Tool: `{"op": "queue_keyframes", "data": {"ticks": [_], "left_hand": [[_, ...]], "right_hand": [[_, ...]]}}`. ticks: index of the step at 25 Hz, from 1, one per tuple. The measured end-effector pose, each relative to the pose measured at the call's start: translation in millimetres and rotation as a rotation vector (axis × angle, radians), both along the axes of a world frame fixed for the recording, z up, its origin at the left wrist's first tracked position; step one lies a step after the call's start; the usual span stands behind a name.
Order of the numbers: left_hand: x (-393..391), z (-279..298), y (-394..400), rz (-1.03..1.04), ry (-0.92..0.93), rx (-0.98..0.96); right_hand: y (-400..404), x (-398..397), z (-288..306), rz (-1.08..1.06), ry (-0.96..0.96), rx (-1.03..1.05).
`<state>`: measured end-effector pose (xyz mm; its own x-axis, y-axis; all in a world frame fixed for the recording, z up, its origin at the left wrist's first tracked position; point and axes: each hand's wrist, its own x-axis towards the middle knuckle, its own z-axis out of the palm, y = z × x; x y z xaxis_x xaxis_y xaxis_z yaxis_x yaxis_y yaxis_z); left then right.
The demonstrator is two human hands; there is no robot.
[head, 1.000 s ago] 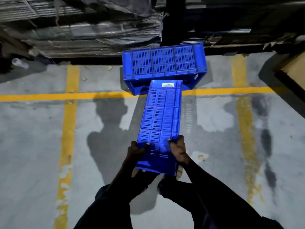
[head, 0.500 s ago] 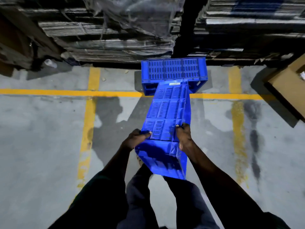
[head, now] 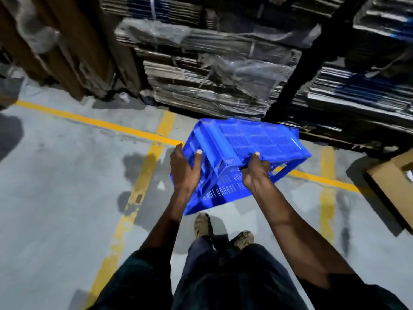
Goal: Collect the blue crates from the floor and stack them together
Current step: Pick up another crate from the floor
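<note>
No text, brand or number can be read anywhere in the frame. The blue crate at centre carries a thin white strip near its right edge, too blurred to make out.

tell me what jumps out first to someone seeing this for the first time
The bright blue crate at centre, tilted and gripped at its near end by the left hand and right hand. Yellow floor lines cross the grey concrete beneath, and dark wrapped stacks of flattened cardboard loom behind.
</note>
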<state>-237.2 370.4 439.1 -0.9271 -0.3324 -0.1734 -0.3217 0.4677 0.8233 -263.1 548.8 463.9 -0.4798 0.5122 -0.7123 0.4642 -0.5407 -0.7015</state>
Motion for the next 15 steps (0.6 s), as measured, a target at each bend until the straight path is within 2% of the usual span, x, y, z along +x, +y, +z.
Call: {"op": "queue_keyframes", "data": {"ticks": [4,7,9,12,15], "left_hand": [[67,1,-12,0.045,0.162,0.019],[98,2,-13,0.108,0.172,-0.03],[118,13,-8,0.173,0.185,-0.124],[148,27,18,0.277,0.184,-0.386],[173,27,47,0.345,0.146,-0.544]], "right_hand": [[-30,6,41,0.017,0.092,-0.157],[-29,21,47,0.075,0.076,-0.287],[-25,28,50,0.165,0.07,-0.386],[-19,31,39,0.287,0.025,-0.499],[-17,41,21,0.42,-0.026,-0.536]]}}
